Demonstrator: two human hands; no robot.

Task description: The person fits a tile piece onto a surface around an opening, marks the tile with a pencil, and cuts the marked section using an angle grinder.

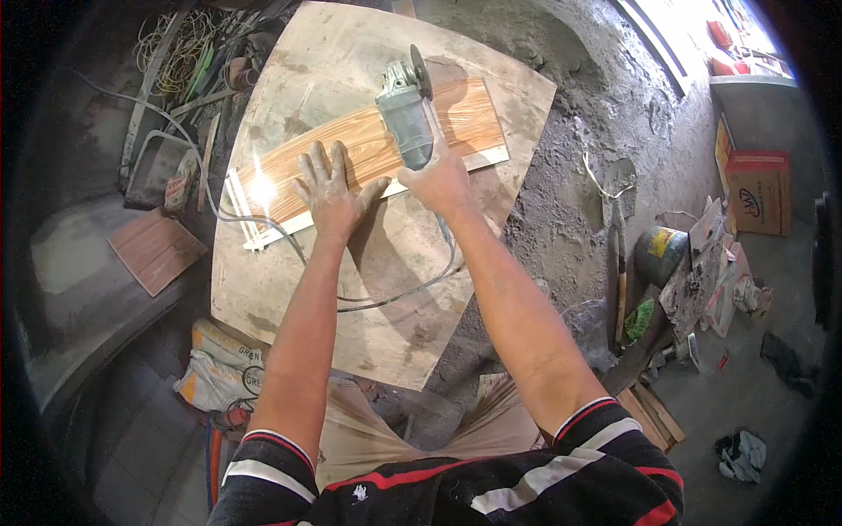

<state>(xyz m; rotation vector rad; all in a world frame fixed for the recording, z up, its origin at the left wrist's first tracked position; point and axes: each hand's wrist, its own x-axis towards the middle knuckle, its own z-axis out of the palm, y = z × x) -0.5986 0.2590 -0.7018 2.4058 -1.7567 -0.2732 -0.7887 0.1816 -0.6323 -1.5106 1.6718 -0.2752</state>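
A wood-patterned tile (474,114) with a pale edge lies across a large dusty board (324,53) in front of me. My left hand (331,197) rests on its near side, fingers spread and palm down. In my right hand (436,181) is an angle grinder (406,123), its body gripped from the near end. The grinder's disc (422,72) stands upright at the far end, above the tile; whether it touches or spins I cannot tell. Thin pale strips (241,206) lie along the tile's left end. A grey cord (386,302) loops over the board below both hands.
A smaller wood-patterned tile piece (158,250) lies at left, near tangled yellow wire (180,61). Sacks (224,368) slump at lower left. Rough grey mortar (570,114), a shovel (621,219), a bucket (660,254), broken scraps (697,280) and a cardboard box (761,193) occupy the right.
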